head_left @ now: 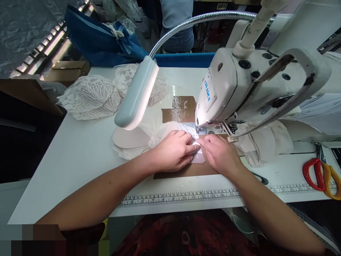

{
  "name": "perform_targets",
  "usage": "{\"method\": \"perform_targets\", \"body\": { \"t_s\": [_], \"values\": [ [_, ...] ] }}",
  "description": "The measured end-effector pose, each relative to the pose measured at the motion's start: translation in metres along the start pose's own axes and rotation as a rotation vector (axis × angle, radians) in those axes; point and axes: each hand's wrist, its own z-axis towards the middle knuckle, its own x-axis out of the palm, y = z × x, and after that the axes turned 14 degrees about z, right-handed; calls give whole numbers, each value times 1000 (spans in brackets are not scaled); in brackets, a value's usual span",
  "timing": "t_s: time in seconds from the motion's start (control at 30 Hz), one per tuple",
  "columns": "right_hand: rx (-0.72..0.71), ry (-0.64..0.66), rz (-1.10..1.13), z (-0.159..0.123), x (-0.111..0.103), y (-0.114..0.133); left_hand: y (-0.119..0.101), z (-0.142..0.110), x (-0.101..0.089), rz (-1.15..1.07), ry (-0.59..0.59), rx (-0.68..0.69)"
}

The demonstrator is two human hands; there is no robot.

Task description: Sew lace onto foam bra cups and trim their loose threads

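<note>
A piece of white lace fabric (198, 152) lies under the lamp light at the needle area of a white sewing machine (221, 83). My left hand (176, 150) presses on it from the left, fingers bent and close together, the thumb reaching toward my other hand. From the right, my right hand (220, 151) holds the fabric's edge just in front of the presser foot, thumb and fingertips together. Left of my left hand, a pale sole-shaped piece (130, 137) rests with gathered sheer lace around it. My fingers hide part of the fabric.
Brown tape patches (183, 106) cover the table around the needle. A lamp (137, 94) hangs over the left side. Lace pieces (92, 96) are heaped at the back left, pale fabric pieces (266, 140) at the right. Scissors (315, 174) lie beyond a printed ruler (173, 198). Behind sits a person (177, 28).
</note>
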Motion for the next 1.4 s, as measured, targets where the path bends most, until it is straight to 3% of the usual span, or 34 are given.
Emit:
{"method": "perform_targets", "body": {
  "t_s": [0.23,0.33,0.53,0.83,1.03,1.3,1.4],
  "values": [
    [63,12,-32,-2,-2,-2,7,-1,-3,-153,6,-23],
    [16,1,-8,-4,-3,-2,6,1,-2,-194,-14,-27],
    [-101,21,-31,-7,-2,0,-1,3,2,-67,-8,-67],
    [-82,1,-10,-8,-1,3,-5,3,11,53,-40,-64],
    [-140,-35,53,-13,-6,4,-5,0,10,39,-45,-62],
    [-10,58,-67,-3,-5,-2,-3,1,7,-27,-54,-68],
    [45,29,-84,-4,-6,-4,-2,2,6,-32,-46,-63]
  ]
}}
